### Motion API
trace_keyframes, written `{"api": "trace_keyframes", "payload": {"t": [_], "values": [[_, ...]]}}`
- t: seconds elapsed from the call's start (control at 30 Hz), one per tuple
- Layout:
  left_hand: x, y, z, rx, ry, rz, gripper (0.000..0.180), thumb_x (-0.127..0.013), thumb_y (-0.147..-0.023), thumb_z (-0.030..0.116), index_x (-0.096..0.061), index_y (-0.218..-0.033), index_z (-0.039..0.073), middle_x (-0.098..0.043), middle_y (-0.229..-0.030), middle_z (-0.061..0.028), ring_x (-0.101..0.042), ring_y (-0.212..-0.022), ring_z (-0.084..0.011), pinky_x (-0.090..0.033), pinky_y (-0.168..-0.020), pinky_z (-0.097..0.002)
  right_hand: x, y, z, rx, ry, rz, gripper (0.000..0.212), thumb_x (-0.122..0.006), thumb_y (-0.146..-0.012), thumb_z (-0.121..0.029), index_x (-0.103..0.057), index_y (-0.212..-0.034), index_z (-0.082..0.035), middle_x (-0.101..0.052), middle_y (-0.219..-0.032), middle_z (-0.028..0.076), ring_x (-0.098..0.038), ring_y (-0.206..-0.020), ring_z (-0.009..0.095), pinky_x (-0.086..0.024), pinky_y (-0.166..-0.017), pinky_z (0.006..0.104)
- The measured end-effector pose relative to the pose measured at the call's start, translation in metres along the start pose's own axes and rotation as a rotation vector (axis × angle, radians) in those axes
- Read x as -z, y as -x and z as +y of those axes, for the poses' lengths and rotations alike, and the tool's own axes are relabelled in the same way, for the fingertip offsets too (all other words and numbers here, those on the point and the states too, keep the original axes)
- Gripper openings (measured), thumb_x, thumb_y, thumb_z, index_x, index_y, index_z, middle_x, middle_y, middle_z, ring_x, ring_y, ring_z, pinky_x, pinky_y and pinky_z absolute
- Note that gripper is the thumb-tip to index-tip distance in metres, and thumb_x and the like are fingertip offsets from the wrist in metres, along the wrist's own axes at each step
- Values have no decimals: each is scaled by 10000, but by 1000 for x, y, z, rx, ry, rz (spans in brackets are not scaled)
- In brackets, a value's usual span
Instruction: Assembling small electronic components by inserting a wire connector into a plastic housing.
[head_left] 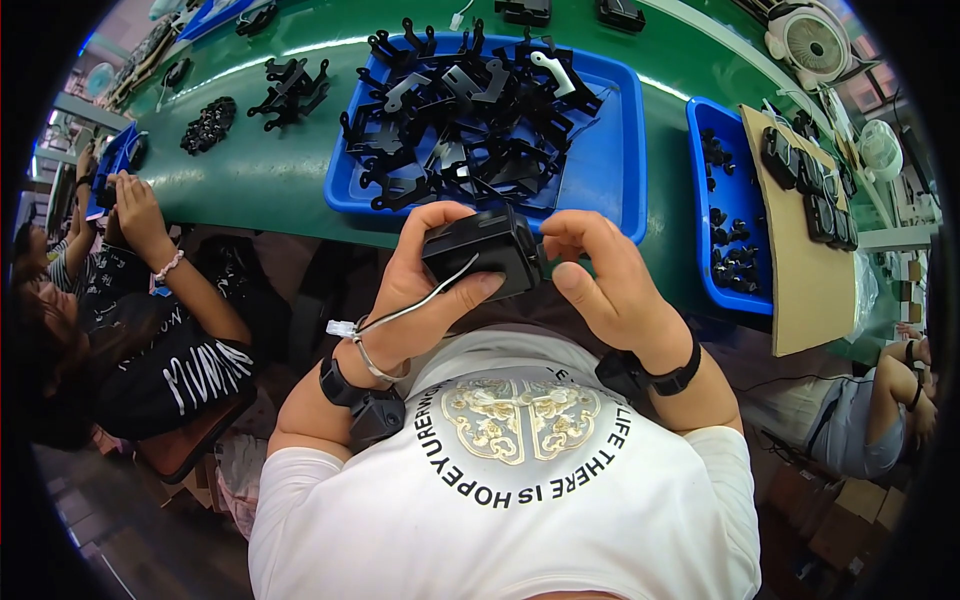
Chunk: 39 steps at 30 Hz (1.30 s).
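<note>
My left hand (425, 285) grips a black box-shaped device (480, 250) from its left side, thumb across the near face. A thin pale cable (425, 300) runs from it over my wrist and ends in a white plug (341, 328). At the device's right end, my right hand (600, 270) has thumb and forefinger apart, close beside a small dark part on the casing. No object shows between those fingers; whether a fingertip touches the casing is unclear. Beyond both hands lies a blue tray (630, 150) heaped with black brackets (470, 110), one of them whitish.
A smaller blue bin (703, 240) at right contains small black parts (735, 265). Next to it, cardboard (800, 300) carries several black devices (825, 215). Loose brackets (288, 92) and a dark pile (209, 125) rest on the green table (270, 185). A co-worker (150, 300) sits at left.
</note>
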<state>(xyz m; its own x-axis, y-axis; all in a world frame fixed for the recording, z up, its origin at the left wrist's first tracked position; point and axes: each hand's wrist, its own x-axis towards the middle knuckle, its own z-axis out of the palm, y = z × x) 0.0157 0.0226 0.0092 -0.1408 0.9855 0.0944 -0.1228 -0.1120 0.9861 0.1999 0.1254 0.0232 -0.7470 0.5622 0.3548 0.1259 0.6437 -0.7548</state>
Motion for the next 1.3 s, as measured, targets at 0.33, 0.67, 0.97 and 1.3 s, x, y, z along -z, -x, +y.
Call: {"api": "trace_keyframes", "payload": {"t": [0.33,0.67,0.97,1.3], "values": [[0,2,-1,1,10,11,506,-709,-757,13,-413,-1163,69,-544,-1043,-39,-528,-959,-97,-442,-839,-240,-17,0,5,41,100,69,261,-517,-901,-285,-555,-826,-38,-560,-751,93,-506,-647,288,-385,-652,361],[-4,4,-6,-15,6,4,505,-709,-750,5,-428,-1165,70,-546,-1030,-38,-521,-951,-96,-442,-821,-239,-26,1,-5,-204,-257,165,242,-542,-900,-172,-549,-710,-23,-537,-652,47,-503,-618,163,-412,-601,288],[-9,-4,-4,13,-91,6,490,-722,-720,-28,-505,-1145,82,-561,-1021,-10,-529,-942,-83,-445,-828,-231,-26,-10,10,-98,-31,234,316,-584,-889,-269,-544,-729,0,-526,-637,38,-447,-546,118,-375,-500,272],[-6,-7,-12,-153,136,154,528,-659,-735,-101,-469,-1197,71,-565,-1070,-35,-557,-964,-121,-471,-845,-259,-7,-22,1,139,-134,176,590,-443,-904,-488,-527,-1175,29,-446,-1284,230,-457,-1161,304,-352,-959,352]]}}
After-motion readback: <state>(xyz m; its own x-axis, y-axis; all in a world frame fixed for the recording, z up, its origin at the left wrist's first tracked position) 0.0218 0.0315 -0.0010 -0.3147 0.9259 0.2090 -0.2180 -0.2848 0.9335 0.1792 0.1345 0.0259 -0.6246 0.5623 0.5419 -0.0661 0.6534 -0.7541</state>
